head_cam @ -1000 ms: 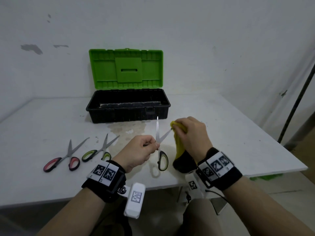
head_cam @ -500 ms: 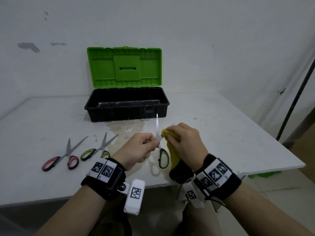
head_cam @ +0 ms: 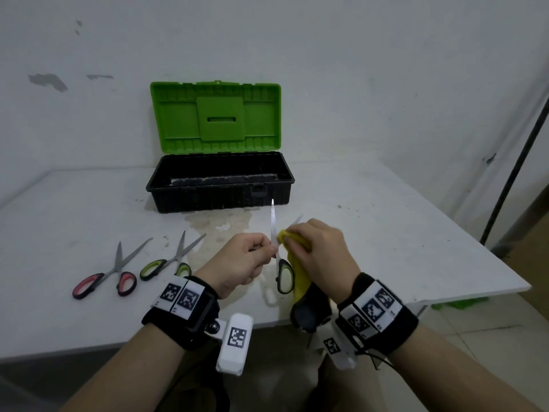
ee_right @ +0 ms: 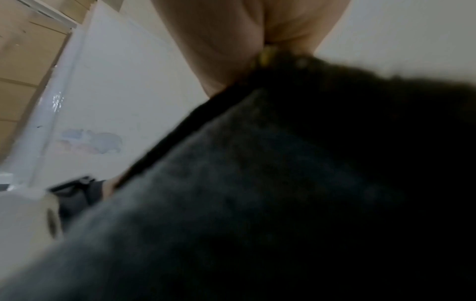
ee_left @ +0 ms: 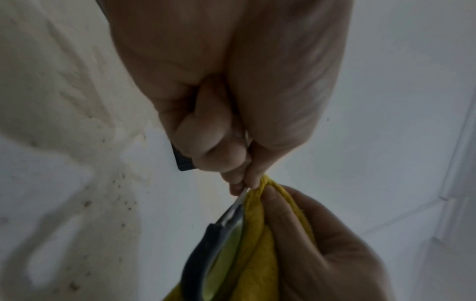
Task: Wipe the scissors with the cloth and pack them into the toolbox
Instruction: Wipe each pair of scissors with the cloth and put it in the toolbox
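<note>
My left hand (head_cam: pixel 249 260) pinches a pair of green-and-black scissors (head_cam: pixel 280 263) near the pivot, blades spread, one blade pointing up. In the left wrist view the same left hand (ee_left: pixel 239 183) pinches the blade of the scissors (ee_left: pixel 221 240). My right hand (head_cam: pixel 320 251) grips a yellow-and-dark cloth (head_cam: pixel 300 281) wrapped round the other blade, close to the pivot; the cloth (ee_left: pixel 257 244) shows yellow beside the handle. The cloth's dark side (ee_right: pixel 283 183) fills the right wrist view. The toolbox (head_cam: pixel 219 185) stands open behind, green lid up.
Two more pairs of scissors lie on the white table (head_cam: pixel 386 248) at the left: red-handled scissors (head_cam: pixel 110 275) and green-handled scissors (head_cam: pixel 169 260). A stain marks the table in front of the toolbox. The table's right edge drops to the floor; a dark pole (head_cam: pixel 517 162) leans at right.
My right hand with the cloth has slid down the blade toward the pivot, from near the tip. The left hand and scissors have barely moved.
</note>
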A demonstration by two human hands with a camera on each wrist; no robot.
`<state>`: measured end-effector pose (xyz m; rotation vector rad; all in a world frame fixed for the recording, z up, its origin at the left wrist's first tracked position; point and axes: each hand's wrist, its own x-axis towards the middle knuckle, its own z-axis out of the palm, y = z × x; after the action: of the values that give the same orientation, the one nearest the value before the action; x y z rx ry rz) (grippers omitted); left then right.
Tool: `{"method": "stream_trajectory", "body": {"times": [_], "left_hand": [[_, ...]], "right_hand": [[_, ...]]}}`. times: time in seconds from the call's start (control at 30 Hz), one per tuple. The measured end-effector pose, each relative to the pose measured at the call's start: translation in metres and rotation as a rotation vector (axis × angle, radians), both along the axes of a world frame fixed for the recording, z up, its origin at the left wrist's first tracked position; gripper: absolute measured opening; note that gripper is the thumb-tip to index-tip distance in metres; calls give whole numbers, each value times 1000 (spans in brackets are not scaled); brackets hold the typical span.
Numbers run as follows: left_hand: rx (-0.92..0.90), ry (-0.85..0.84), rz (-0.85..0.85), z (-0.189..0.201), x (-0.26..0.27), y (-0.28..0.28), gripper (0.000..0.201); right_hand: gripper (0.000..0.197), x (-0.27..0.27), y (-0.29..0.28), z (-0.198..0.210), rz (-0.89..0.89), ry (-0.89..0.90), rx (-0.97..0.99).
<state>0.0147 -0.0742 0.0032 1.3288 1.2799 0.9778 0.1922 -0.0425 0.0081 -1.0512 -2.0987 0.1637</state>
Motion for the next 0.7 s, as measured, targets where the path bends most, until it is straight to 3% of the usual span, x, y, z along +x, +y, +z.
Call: {"method": "stream_trajectory", "body": {"times": [0.13,0.23,0.7], "left_hand": [[-41,29,15,-1,0,-1,20],[-99,49,48,-2,0,1,5],[-11,-112,175,-6,-5,9,16]], "right_hand": [[16,11,20,8,-99,21,-23],[14,12,21,10,-100,22,-9],[13,8,5,4,-56,-34,-31]]}}
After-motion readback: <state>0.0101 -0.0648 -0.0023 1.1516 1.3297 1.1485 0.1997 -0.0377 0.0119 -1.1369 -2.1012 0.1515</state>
